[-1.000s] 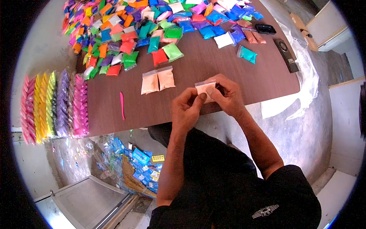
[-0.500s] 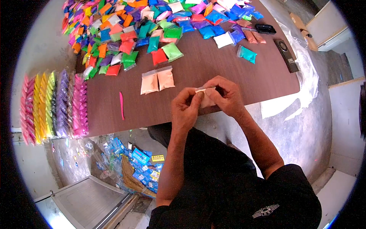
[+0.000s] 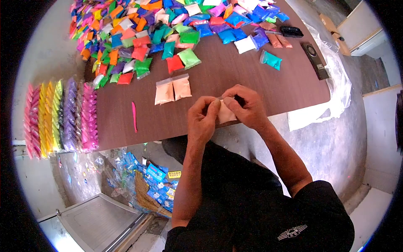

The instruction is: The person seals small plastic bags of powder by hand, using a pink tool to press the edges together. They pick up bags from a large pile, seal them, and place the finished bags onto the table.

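Between my two hands is a small peach-coloured packet (image 3: 227,112), held at its top edge near the front of the brown table (image 3: 247,86). My left hand (image 3: 204,116) pinches one upper corner with thumb and forefinger. The other end of that edge is pinched by my right hand (image 3: 247,106), its fingers curled. Two more peach packets (image 3: 173,89) lie joined side by side on the table, just beyond my left hand. A thin pink plastic tool (image 3: 134,116) rests to their left.
A big heap of colourful packets (image 3: 142,40) covers the back of the table. Long twisted packs (image 3: 63,115) in several colours line the left edge. A teal packet (image 3: 271,61), a black box (image 3: 315,61) and a dark object (image 3: 291,31) lie right. A straw broom (image 3: 147,193) is below.
The held packet now hangs lower and flatter, with more of its front showing below my fingers. My hands have shifted only slightly.
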Tool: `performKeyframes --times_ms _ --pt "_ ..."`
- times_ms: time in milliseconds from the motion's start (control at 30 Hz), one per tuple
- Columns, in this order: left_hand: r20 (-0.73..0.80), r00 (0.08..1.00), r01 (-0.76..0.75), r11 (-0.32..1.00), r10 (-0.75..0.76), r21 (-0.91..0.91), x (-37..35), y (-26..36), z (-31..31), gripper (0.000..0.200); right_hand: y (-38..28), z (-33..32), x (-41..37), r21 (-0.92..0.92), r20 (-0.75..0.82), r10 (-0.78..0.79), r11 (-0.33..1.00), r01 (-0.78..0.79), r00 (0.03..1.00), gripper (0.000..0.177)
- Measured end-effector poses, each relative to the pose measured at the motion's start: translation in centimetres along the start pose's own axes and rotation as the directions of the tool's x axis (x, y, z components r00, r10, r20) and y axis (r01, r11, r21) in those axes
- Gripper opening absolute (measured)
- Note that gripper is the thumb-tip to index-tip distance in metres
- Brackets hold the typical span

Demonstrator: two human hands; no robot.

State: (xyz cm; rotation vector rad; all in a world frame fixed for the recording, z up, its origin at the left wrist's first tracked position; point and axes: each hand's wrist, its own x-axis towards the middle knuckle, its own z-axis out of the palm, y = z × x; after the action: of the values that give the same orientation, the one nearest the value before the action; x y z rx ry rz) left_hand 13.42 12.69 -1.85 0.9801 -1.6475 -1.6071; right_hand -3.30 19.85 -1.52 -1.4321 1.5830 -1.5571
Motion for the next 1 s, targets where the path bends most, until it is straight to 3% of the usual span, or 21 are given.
performKeyframes --times_ms 67,267,333,433,667,700,800,867,1000 --pt "-0.046 0.999 -0.018 0.999 0.017 -0.032 -0.1 -0.3 -0.1 0.018 -0.3 0.0 0.1 -0.03 0.041 0.048 0.998 -0.047 0.998 0.011" --pt "-0.042 0.998 -0.051 0.997 0.054 0.064 0.3 0.3 0.6 0.018 0.9 -0.1 -0.2 -0.043 0.003 -0.01 0.999 0.01 1.0 0.008" --pt "-0.03 0.99 -0.135 0.986 0.138 0.094 0.3 0.5 0.4 0.018 0.5 -0.1 -0.1 -0.047 -0.012 -0.022 0.999 0.021 1.0 0.009" --pt "-0.002 0.998 -0.057 0.993 0.058 0.099 0.2 0.9 0.2 0.018 -0.1 0.0 -0.2 -0.06 -0.009 0.026 0.998 -0.026 1.0 0.011" --pt "-0.053 0.998 -0.034 0.999 0.035 0.029 -0.1 1.9 1.4 0.018 0.9 -0.1 -0.1 -0.036 -0.041 -0.055 0.998 0.054 0.998 0.012" --pt "-0.036 0.998 0.047 0.999 -0.046 0.027 -0.1 2.4 1.4 0.019 1.0 -0.1 -0.1 -0.015 -0.058 -0.035 0.999 0.035 0.998 0.011" --pt "0.017 1.0 0.02 0.995 -0.021 0.102 0.0 1.5 0.6 0.018 0.7 -0.1 -0.1 0.005 -0.06 -0.02 1.0 0.02 0.998 0.011" --pt "0.011 0.999 -0.05 0.997 0.05 0.053 0.3 0.6 0.4 0.019 0.6 0.0 -0.1 0.002 -0.049 -0.022 1.0 0.022 0.999 0.011" --pt "0.003 0.999 0.041 0.999 -0.041 0.025 0.2 1.3 0.2 0.023 1.5 0.1 0.0 0.008 -0.082 -0.059 0.998 0.06 0.995 0.016"
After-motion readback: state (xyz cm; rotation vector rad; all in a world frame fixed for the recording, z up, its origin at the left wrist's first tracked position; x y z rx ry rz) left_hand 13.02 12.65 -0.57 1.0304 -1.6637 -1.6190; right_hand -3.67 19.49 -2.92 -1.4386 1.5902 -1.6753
